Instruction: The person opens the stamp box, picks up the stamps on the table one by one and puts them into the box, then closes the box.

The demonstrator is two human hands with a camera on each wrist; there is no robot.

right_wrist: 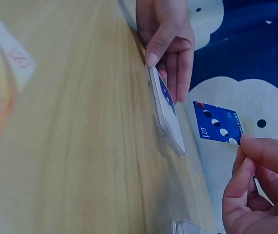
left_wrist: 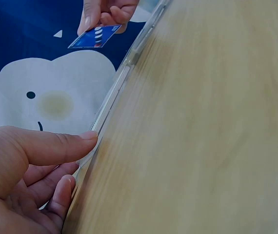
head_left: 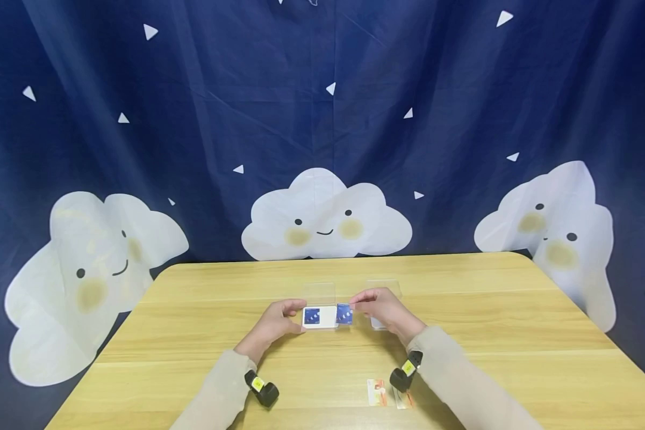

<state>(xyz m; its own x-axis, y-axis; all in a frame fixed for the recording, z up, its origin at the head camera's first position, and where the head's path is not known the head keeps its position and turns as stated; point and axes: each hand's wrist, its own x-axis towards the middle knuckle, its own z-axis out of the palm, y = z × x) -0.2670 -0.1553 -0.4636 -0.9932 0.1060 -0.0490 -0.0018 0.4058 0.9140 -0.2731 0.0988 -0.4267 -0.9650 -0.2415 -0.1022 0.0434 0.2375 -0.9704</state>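
head view: my left hand [head_left: 276, 323] pinches the clear plastic holder [head_left: 321, 317] steady on the table [head_left: 462, 334] while my right fingers [right_wrist: 248, 170] pinch a blue moon-phase stamp [right_wrist: 218, 122] beside its open end.

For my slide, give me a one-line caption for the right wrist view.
Right hand pinches a blue stamp beside the white holder that the left hand steadies on the wooden table.

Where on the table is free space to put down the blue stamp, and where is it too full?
The table is bare to the left of the left hand, and to the right of the right hand. It is crowded between the hands at the white case, and near the orange stamps at the front edge.
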